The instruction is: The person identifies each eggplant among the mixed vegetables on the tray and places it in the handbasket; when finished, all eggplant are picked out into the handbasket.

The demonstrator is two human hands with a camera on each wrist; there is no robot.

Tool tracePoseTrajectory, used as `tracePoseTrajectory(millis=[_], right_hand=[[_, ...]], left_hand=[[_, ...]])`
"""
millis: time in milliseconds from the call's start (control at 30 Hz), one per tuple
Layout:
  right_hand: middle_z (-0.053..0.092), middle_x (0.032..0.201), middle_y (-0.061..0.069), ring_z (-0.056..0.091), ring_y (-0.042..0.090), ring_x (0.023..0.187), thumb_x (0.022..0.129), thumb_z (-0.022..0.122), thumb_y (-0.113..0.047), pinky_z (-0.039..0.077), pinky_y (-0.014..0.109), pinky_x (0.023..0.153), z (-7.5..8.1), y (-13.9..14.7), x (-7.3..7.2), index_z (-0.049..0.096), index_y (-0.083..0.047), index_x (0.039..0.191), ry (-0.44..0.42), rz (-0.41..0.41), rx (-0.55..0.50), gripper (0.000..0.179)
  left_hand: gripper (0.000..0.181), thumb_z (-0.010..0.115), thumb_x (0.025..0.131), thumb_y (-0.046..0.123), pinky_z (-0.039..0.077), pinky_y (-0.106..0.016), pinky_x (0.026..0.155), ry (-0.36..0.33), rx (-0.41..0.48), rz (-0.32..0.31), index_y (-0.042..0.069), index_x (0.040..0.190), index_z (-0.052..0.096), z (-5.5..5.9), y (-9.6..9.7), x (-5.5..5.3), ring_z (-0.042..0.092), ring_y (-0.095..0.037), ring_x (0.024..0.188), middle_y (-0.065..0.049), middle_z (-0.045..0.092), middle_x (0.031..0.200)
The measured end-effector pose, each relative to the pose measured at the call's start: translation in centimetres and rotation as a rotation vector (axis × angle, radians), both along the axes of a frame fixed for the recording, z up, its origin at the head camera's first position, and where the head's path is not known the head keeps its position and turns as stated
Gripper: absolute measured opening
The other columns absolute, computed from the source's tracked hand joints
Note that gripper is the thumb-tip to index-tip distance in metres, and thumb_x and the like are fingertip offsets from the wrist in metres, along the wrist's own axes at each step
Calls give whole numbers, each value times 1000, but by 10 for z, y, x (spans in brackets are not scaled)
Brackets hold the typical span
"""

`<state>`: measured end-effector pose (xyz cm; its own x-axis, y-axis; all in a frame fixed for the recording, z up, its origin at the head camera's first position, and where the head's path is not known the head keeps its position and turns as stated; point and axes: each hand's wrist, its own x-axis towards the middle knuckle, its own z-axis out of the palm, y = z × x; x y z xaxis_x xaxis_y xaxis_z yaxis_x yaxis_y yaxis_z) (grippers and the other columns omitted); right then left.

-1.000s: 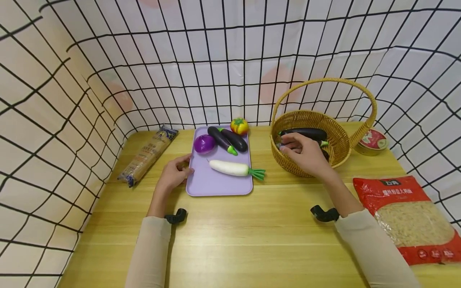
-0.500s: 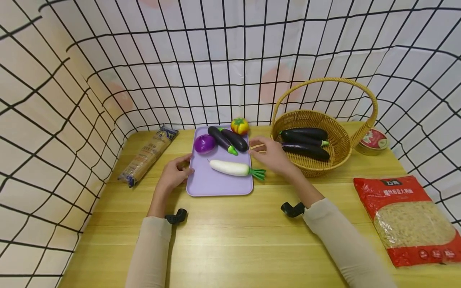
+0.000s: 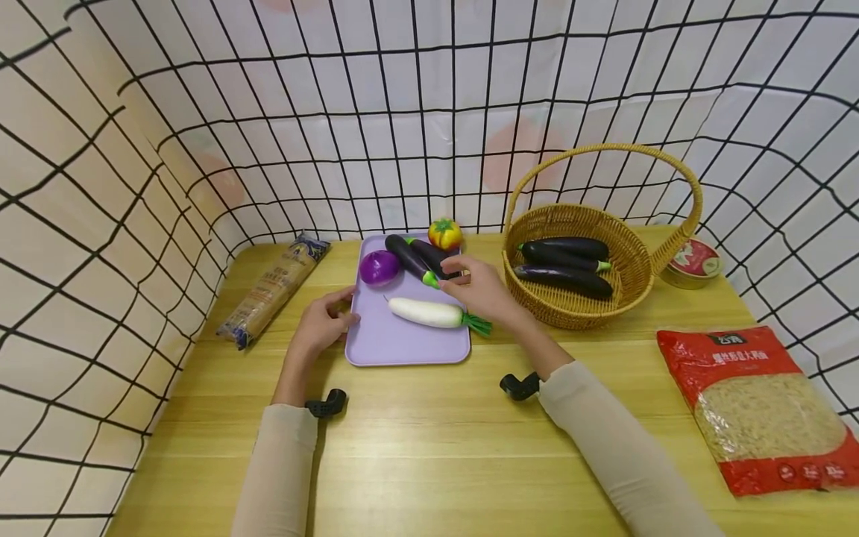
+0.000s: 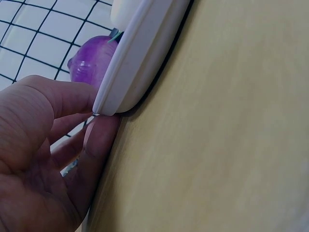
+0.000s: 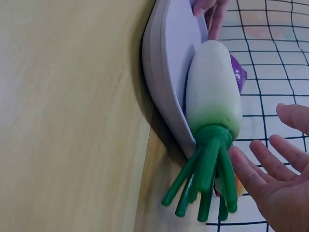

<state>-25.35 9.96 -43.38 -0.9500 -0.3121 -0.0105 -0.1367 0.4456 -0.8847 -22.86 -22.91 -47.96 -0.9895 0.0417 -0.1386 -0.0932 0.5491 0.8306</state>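
Observation:
My left hand [image 3: 323,322] holds the left rim of a lilac tray [image 3: 403,350]. In the left wrist view, thumb and fingers meet the tray's corner from both sides. On the tray lie a purple onion [image 3: 379,268], a dark eggplant [image 3: 406,257] with a green cap, a second eggplant [image 3: 429,253] and a white radish [image 3: 426,313] whose green stalks overhang the right rim. My right hand [image 3: 485,292] hovers over the tray's right side, partly covering the second eggplant. In the right wrist view its fingers are spread beside the radish stalks, with nothing held.
Right of the tray stands a wicker basket [image 3: 627,287] with a tall handle and several eggplants [image 3: 564,280] inside. A yellow-red tomato-like vegetable [image 3: 445,234] sits at the tray's back corner. Around are a noodle pack [image 3: 271,294], a round tin [image 3: 693,265] and a red pasta bag [image 3: 765,410].
My right hand has come out of the basket, leaving an eggplant there, and moved left over the tray. The left hand has stayed at the tray's rim.

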Motion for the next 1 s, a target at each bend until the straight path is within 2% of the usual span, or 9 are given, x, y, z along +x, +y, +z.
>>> tracePoseTrajectory(millis=[267,567,867,1000], right_hand=[[62,141,16,67,31,120,99,69,-22,60,41,98,-6,-13,-7,58,-3,140,35,7,25,46],[61,144,16,63,33,127,98,70,-25,54,41,107,-10,-25,-10,59,-3,141,27,24,80,50],[69,127,14,62,25,105,97,70,-24,55,40,96,-15,-42,-17,61,-2,140,104,-10,237,49],[71,126,13,66,26,109,97,70,-23,54,41,100,-14,-50,-20,64,-2,136,126,-53,259,44]], left_hand=[[62,72,95,14,57,-25,62,-3,0,-3,24,153,52,2,1,-1,52,-20,81,-11,59,135],[62,72,94,13,58,-27,63,-9,23,-11,25,153,53,-1,4,-3,53,-20,81,-10,58,135],[62,72,94,13,57,-26,62,-9,0,-3,24,153,53,0,1,-1,53,-19,79,-10,58,137],[62,73,95,14,58,-26,63,-14,3,1,25,152,53,0,0,-1,54,-20,80,-9,58,138]])
